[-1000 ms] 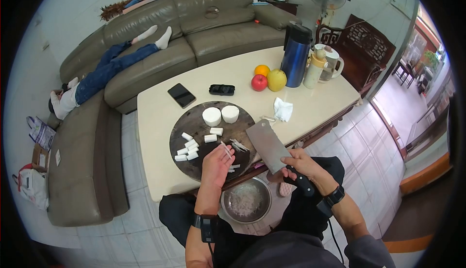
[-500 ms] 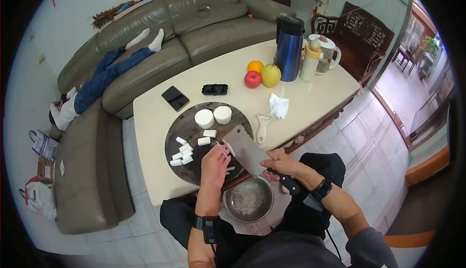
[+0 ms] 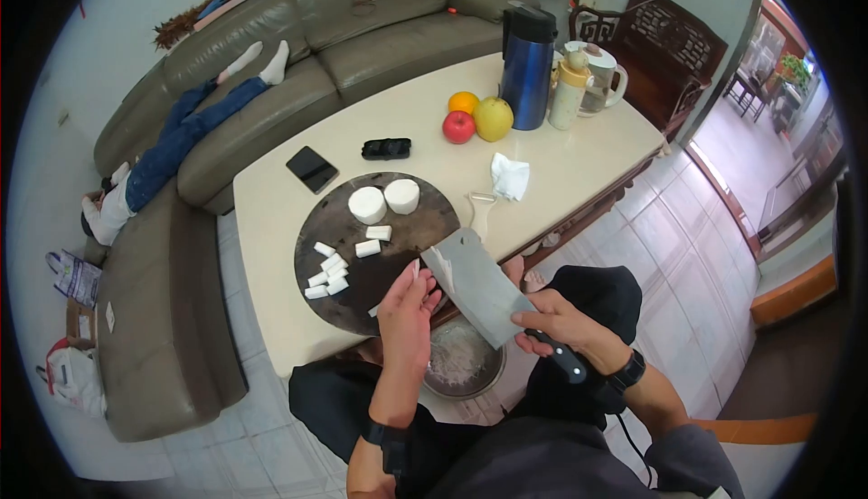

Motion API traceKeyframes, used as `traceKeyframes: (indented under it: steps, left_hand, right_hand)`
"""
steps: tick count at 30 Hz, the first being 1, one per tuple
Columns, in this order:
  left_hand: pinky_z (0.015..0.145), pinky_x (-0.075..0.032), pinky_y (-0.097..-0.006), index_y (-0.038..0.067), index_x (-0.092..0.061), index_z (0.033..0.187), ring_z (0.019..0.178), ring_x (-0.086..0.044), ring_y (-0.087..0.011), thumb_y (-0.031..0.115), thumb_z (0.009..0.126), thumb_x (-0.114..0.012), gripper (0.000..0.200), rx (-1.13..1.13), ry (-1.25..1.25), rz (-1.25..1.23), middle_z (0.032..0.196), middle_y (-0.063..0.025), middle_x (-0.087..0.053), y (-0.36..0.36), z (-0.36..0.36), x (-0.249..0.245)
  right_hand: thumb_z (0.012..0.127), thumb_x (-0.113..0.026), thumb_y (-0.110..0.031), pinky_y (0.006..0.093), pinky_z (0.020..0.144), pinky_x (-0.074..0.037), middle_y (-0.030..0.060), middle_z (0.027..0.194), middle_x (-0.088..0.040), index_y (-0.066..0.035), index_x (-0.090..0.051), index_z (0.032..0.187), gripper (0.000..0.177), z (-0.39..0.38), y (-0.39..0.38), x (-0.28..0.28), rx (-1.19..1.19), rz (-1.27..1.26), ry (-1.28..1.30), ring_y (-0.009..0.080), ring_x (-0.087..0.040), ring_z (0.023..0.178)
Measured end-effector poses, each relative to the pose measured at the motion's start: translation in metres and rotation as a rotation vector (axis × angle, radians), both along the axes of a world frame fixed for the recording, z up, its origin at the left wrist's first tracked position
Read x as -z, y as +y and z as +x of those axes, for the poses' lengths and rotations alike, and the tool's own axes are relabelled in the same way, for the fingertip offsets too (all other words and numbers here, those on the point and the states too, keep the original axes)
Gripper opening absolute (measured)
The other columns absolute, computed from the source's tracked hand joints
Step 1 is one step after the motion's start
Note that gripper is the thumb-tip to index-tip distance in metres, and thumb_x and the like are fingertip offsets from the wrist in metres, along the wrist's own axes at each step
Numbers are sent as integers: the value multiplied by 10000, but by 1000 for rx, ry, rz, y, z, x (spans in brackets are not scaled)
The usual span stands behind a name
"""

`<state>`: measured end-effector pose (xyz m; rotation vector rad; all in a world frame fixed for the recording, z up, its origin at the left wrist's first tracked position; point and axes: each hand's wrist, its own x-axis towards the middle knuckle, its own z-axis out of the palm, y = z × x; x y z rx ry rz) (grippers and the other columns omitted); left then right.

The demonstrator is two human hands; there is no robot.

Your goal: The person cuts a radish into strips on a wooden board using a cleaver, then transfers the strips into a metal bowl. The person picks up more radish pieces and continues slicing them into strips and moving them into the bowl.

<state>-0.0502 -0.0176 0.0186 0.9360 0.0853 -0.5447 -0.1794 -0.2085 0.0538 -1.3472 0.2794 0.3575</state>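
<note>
My right hand (image 3: 553,320) grips the black handle of a cleaver (image 3: 475,284), whose broad blade tilts over the table's front edge above a metal bowl (image 3: 463,365) of white shreds. My left hand (image 3: 407,305) lies with stretched fingers against the blade's left face, and a thin white strip (image 3: 415,270) sticks up at its fingertips. Both hands hover at the near rim of a round dark cutting board (image 3: 348,228). On the board lie two thick white round chunks (image 3: 382,201) and several small white cut pieces (image 3: 328,268).
On the cream table (image 3: 271,255) are a peeler (image 3: 477,210), tissue (image 3: 509,176), phone (image 3: 310,169), black case (image 3: 386,148), three fruits (image 3: 476,117), blue thermos (image 3: 526,65) and kettle (image 3: 597,83). A person (image 3: 181,133) lies on the brown sofa behind.
The cleaver swung from the board's right side in to my left hand, then both drew back over the bowl. The loose white strips have gone from the board's near part.
</note>
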Motion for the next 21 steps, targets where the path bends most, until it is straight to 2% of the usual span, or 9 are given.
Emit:
traceKeyframes:
  steps: [2, 6, 7, 8, 11, 15, 17, 21]
  left_hand:
    - [867, -476, -295, -15, -508, 1302, 959, -579, -138, 82, 940, -561, 379, -65, 30, 4, 1103, -56, -610, 1, -23, 6]
    - [888, -473, -289, -9, -506, 1311, 1018, -564, -129, 42, 928, -569, 391, 8, 32, -75, 1130, -48, -596, -6, -62, 21]
    - [903, -473, -282, -12, -496, 1312, 1030, -564, -131, -17, 887, -599, 437, 15, 41, -132, 1139, -46, -587, -9, -67, 28]
    - [903, -473, -282, -12, -496, 1312, 1030, -564, -131, -17, 887, -599, 437, 19, 54, -127, 1139, -46, -587, -12, -72, 34]
    - [878, -472, -244, -22, -441, 1340, 979, -561, -111, -95, 795, -675, 598, -84, 19, -13, 1130, -55, -576, -19, -84, 43]
    - [867, -471, -234, -25, -450, 1331, 971, -566, -99, -77, 815, -664, 562, -152, -33, 108, 1143, -62, -587, -20, -89, 75]
    - [826, -494, -216, -17, -481, 1296, 924, -594, -103, -70, 857, -609, 460, -164, 31, 136, 1044, -51, -614, -16, -90, 84]
    - [799, -510, -225, -13, -500, 1274, 915, -607, -99, -62, 885, -573, 399, -150, 88, 96, 1014, -57, -634, -5, -92, 97]
  right_hand:
    - [950, -504, -131, 215, 384, -367, 80, 631, -596, 48, -597, 930, 202, -21, -3, -4, -1, -5, -20, 76, -477, 406]
    - [955, -493, -121, 211, 390, -362, 72, 621, -596, 49, -596, 904, 205, -53, -1, -12, 8, -59, 60, 71, -492, 418]
    - [956, -486, -116, 214, 390, -362, 69, 623, -598, 46, -591, 901, 201, -59, -2, -7, -20, -89, 70, 71, -495, 420]
    - [957, -478, -111, 217, 391, -362, 65, 625, -601, 43, -587, 898, 198, -65, -2, -3, -49, -116, 83, 71, -498, 421]
    - [956, -469, -122, 229, 400, -374, 61, 632, -606, 35, -569, 874, 203, -69, 4, 1, -114, -200, 79, 77, -508, 430]
    - [949, -463, -129, 246, 416, -398, 63, 633, -604, 31, -552, 855, 206, -67, 16, 6, -148, -272, 160, 93, -524, 442]
    - [948, -477, -115, 233, 417, -398, 56, 650, -616, 26, -560, 872, 180, -67, 18, 10, -170, -318, 163, 83, -539, 463]
    - [948, -473, -117, 238, 422, -410, 52, 650, -615, 29, -560, 882, 183, -69, 19, 12, -213, -341, 162, 86, -541, 462]
